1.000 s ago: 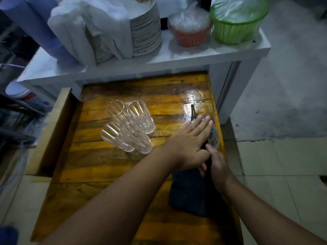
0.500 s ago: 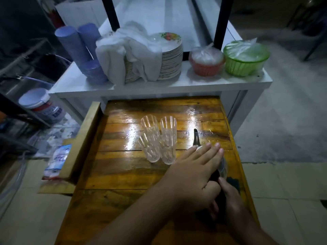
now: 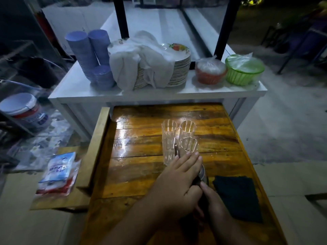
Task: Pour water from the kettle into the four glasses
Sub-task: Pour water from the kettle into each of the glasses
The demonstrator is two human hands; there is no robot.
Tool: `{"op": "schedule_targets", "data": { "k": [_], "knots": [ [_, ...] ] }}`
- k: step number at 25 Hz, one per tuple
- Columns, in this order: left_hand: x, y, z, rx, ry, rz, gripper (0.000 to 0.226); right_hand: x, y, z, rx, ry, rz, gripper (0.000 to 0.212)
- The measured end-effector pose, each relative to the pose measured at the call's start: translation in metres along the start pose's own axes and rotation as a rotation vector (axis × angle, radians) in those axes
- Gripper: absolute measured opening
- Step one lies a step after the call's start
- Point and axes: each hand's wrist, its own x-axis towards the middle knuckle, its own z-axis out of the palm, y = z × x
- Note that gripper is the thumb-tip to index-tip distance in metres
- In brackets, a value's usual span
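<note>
**Kettle braced and aimed at the glasses**

Head view: Your left hand [image 3: 178,181] lies flat, fingers spread and extended, over the top of the kettle [image 3: 201,174]. It reads as pressing the lid down so it won't slip during a tilt, not as a grasp. Your right hand [image 3: 215,202] is curled around the dark handle at the rear, closed on it and carrying the weight. Most of the kettle body is hidden under both hands; only a sliver of metal shows at the right, and the thin spout [image 3: 176,150] pokes out ahead of your fingertips.

The glasses [image 3: 178,138] stand upright, bunched tight together on the wooden table [image 3: 141,174], just beyond the spout. That saves you travel between pours. Only three rims are clear; the fourth is hard to make out behind the spout. All look empty, so pouring seems not yet begun.

The dark cloth [image 3: 238,197] lies flat at your right, likely kept near for spills.
</note>
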Motion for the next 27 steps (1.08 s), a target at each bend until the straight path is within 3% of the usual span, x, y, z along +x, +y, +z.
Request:
{"op": "schedule_targets", "data": {
  "k": [1, 5, 9, 13, 17, 27],
  "knots": [
    [0.000, -0.006, 0.000, -0.013, -0.005, -0.002, 0.073, 0.001, 0.000, 0.004, -0.013, 0.020, 0.011, 0.107],
    [-0.001, -0.023, -0.002, -0.100, -0.020, -0.008, 0.071, 0.002, -0.007, 0.021, -0.080, 0.080, 0.042, 0.086],
    [0.000, -0.032, -0.006, -0.156, -0.033, -0.012, 0.069, 0.005, -0.012, 0.027, -0.136, 0.122, 0.069, 0.102],
    [0.003, -0.038, -0.010, -0.196, -0.058, -0.018, 0.067, 0.001, -0.022, 0.033, -0.159, 0.112, 0.088, 0.082],
    [0.006, -0.036, -0.017, -0.220, -0.086, -0.031, 0.067, 0.000, -0.033, 0.036, -0.129, 0.085, 0.122, 0.075],
    [0.009, -0.033, -0.026, -0.298, -0.053, -0.067, 0.064, 0.006, -0.050, 0.033, -0.180, 0.072, 0.196, 0.079]
  ]
}}
